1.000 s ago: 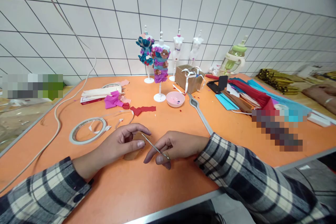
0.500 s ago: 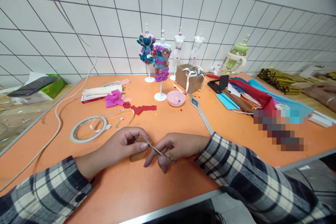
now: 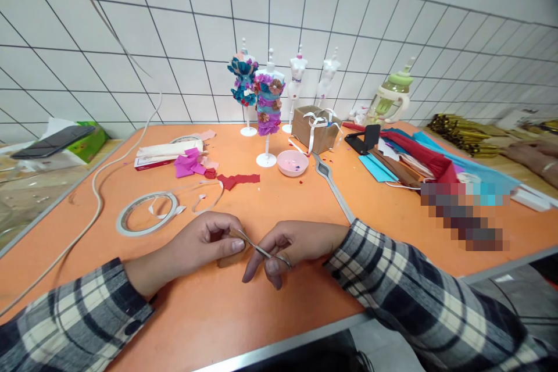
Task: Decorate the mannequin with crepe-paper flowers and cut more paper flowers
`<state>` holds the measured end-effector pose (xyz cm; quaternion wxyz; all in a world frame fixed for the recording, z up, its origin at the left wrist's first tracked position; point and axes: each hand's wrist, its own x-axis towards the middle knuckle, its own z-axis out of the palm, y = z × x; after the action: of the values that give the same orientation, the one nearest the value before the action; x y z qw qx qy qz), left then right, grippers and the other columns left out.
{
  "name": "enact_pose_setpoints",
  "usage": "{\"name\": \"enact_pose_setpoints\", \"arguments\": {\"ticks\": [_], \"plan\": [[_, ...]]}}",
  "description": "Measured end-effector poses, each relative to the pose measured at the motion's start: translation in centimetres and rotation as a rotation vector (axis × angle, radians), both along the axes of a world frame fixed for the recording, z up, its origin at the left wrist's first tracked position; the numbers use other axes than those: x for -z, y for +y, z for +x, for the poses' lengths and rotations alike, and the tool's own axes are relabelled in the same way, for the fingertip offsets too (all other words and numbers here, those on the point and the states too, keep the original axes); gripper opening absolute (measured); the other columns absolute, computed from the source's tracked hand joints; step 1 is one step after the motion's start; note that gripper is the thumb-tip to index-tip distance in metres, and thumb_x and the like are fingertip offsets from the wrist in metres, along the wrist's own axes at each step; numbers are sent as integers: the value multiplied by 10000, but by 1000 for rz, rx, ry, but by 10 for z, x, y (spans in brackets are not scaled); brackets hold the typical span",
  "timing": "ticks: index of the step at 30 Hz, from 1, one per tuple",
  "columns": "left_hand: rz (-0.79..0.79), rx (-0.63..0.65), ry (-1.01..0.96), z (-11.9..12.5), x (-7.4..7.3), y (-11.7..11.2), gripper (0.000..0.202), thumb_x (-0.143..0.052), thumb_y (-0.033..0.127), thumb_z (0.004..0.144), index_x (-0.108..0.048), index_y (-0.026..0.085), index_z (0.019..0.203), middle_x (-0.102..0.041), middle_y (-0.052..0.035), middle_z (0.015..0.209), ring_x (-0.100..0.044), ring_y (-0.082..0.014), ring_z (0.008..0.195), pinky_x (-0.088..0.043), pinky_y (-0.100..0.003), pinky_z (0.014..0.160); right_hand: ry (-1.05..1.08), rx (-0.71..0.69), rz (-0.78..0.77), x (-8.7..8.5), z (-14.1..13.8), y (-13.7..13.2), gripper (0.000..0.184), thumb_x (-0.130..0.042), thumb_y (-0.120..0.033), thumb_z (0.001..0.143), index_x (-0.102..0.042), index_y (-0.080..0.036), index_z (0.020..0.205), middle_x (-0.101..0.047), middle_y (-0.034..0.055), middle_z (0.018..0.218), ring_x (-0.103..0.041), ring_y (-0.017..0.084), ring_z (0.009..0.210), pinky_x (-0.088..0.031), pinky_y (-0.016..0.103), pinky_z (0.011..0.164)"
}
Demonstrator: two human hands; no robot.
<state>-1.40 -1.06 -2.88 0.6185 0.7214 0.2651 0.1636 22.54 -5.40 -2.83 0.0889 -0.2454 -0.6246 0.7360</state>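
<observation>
1. The left hand (image 3: 204, 244) is closed in a pinch, thumb against curled fingers, on a small brown crepe-paper piece (image 3: 233, 259); the grip probably keeps the thin sheet taut and its edge facing right.
2. The right hand (image 3: 288, 244) holds small metal scissors (image 3: 263, 252), thumb at the handle and the lower fingers hanging loose. The blades slant towards the left thumb, apparently so they meet the paper at the pinch; how far they stand apart I cannot tell.
3. Paper and scissors are thus together between the hands, just above the orange tabletop (image 3: 244, 325), near its front edge, likely for easy reach and sight.
4. A double-sided tape roll (image 3: 122, 222) lies beside the left forearm, seemingly set aside within reach.
5. Beyond the hands lie a red crepe-paper strip (image 3: 239, 181) and a pink bowl (image 3: 290, 172) with small bits inside, perhaps placed there to catch scraps.
</observation>
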Motion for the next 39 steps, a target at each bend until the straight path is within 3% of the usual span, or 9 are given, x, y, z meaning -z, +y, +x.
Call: {"name": "enact_pose_setpoints", "arguments": {"ticks": [8,13,17,26,33,39], "plan": [[22,21,24,1,-1,-1,354,-742,482,805,-629,162,703,-554,33,560,-480,-100,484,-402,-190,465,53,-7,13,-2,0,0,575,-693,-524,867,-691,-74,1224,-581,-22,670,-531,105,667,-349,245,648],[147,-102,19,-2,2,3,310,-748,467,803,-728,173,898,-620,10,612,-534,-126,524,-431,-202,483,62,18,40,1,-2,0,463,-692,-403,896,-684,-81,1229,-610,-14,689,-588,116,725,-410,244,710],[174,-42,17,-2,0,5,351,-715,491,836,-725,147,770,-632,-11,621,-538,-123,555,-442,-200,518,93,11,5,5,-4,1,407,-697,-337,889,-684,-95,1216,-638,-2,763,-598,105,739,-429,235,737],[135,23,23,-1,2,3,412,-713,503,848,-670,120,700,-606,-3,621,-535,-105,555,-437,-187,538,99,-6,13,3,-2,1,553,-699,-515,868,-687,-86,1217,-614,-7,704,-578,118,740,-415,248,732],[133,15,0,-1,0,3,380,-744,462,824,-659,119,683,-574,19,585,-495,-87,531,-414,-165,515,72,-27,81,10,0,4,510,-712,-476,875,-698,-90,1208,-589,-29,676,-575,98,676,-400,239,698],[47,64,28,-1,0,-1,403,-729,478,834,-631,124,667,-611,-2,589,-527,-96,516,-427,-170,497,66,-42,67,1,0,1,558,-684,-507,887,-690,-61,1221,-601,-23,661,-554,95,675,-372,234,671]]}}
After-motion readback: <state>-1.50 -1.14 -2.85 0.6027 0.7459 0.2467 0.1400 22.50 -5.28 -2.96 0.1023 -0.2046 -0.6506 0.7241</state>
